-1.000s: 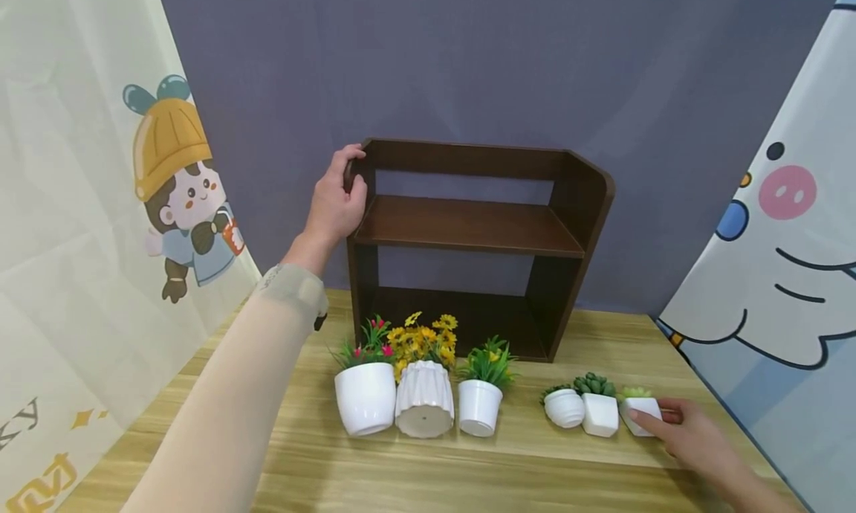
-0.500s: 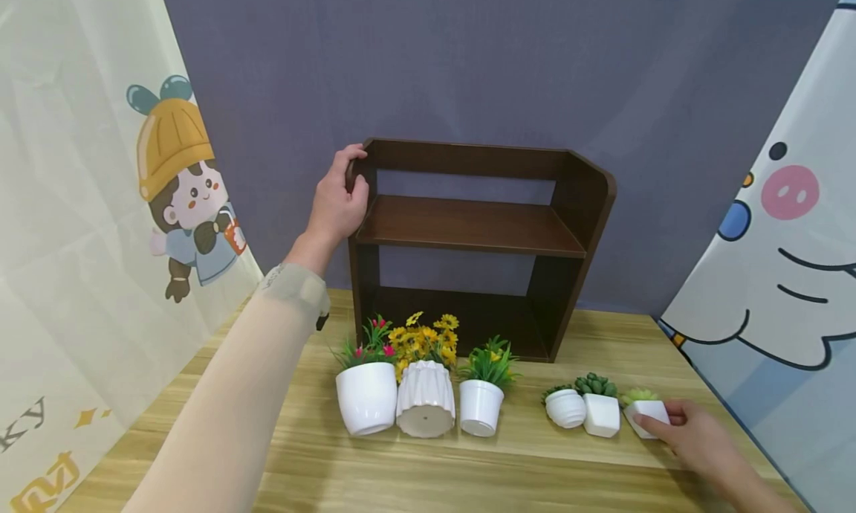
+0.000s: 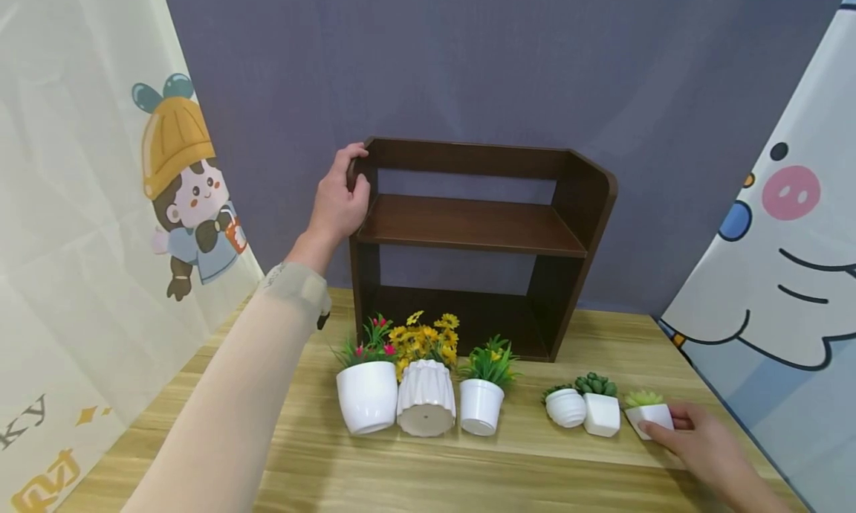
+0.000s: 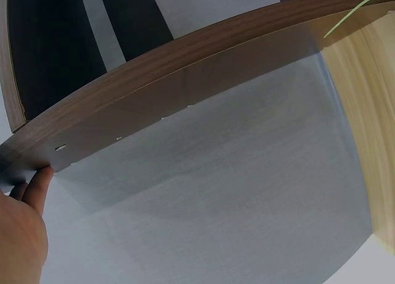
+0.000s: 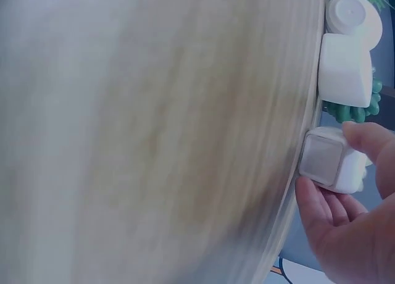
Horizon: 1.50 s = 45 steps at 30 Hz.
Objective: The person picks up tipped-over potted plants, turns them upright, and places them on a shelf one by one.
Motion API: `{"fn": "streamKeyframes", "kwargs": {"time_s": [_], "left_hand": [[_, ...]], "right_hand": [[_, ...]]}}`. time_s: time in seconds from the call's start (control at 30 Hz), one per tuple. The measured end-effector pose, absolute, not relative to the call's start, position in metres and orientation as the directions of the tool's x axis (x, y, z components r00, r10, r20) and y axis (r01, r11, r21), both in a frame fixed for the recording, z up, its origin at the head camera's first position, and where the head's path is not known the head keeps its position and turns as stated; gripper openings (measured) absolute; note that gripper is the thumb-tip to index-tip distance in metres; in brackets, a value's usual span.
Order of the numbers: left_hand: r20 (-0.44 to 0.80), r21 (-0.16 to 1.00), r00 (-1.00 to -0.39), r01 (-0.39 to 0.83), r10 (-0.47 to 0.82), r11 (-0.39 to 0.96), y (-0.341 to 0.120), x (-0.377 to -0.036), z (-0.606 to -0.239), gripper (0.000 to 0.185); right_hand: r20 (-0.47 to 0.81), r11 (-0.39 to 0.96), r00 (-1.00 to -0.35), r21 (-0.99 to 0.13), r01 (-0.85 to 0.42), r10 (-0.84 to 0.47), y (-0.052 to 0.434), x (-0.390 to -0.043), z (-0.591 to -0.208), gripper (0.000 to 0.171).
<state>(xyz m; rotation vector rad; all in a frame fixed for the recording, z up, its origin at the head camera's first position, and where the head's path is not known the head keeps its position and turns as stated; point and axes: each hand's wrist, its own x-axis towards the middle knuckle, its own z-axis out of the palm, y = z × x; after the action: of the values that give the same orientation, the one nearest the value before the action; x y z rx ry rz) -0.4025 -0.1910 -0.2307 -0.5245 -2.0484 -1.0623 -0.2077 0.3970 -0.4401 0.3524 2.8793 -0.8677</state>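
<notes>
Now tilted, small pot [image 3: 649, 418] lifted, right hand [image 3: 702, 444]

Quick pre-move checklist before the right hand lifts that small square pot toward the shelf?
1. Right hand grip on the small square pot: fingers and thumb pinch its sides in the right wrist view. Ok.
2. Left hand steadying the shelf: grips the top left corner. Ok.
3. Shelf boards free for a pot: middle and bottom boards show nothing on them. Ok.
4. Neighbouring pot clearance: sits close beside the held one; whether they touch, cannot tell.
5. Pot upright: tilted toward the camera, base showing. Not ok.
6. Plant seated firmly in the pot: cannot tell.
</notes>
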Motion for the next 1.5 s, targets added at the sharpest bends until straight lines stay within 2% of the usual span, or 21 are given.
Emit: {"fn": "streamKeyframes", "kwargs": {"time_s": [0.2, 0.6, 1.2, 1.37, 1.5], "left_hand": [[0.773, 0.516, -0.635, 0.639, 0.013, 0.57, -0.189, -0.403, -0.23, 0.044], [0.77, 0.519, -0.637, 0.645, 0.019, 0.56, -0.185, -0.404, -0.229, 0.044], [0.776, 0.508, -0.63, 0.64, 0.015, 0.576, -0.188, -0.403, -0.229, 0.044], [0.778, 0.511, -0.628, 0.639, 0.007, 0.575, -0.189, -0.405, -0.229, 0.043], [0.771, 0.519, -0.637, 0.631, 0.003, 0.577, -0.191, -0.403, -0.229, 0.044]], "right_hand": [[-0.171, 0.799, -0.97, -0.551, 0.24, 0.174, 0.402, -0.207, -0.444, 0.103], [-0.235, 0.739, -0.957, -0.612, 0.282, 0.171, 0.409, -0.208, -0.447, 0.111], [-0.33, 0.604, -0.937, -0.726, 0.327, 0.111, 0.418, -0.216, -0.453, 0.108], [-0.342, 0.598, -0.938, -0.739, 0.311, 0.065, 0.421, -0.217, -0.452, 0.098], [-0.348, 0.592, -0.937, -0.747, 0.302, 0.039, 0.422, -0.22, -0.452, 0.096]]}}
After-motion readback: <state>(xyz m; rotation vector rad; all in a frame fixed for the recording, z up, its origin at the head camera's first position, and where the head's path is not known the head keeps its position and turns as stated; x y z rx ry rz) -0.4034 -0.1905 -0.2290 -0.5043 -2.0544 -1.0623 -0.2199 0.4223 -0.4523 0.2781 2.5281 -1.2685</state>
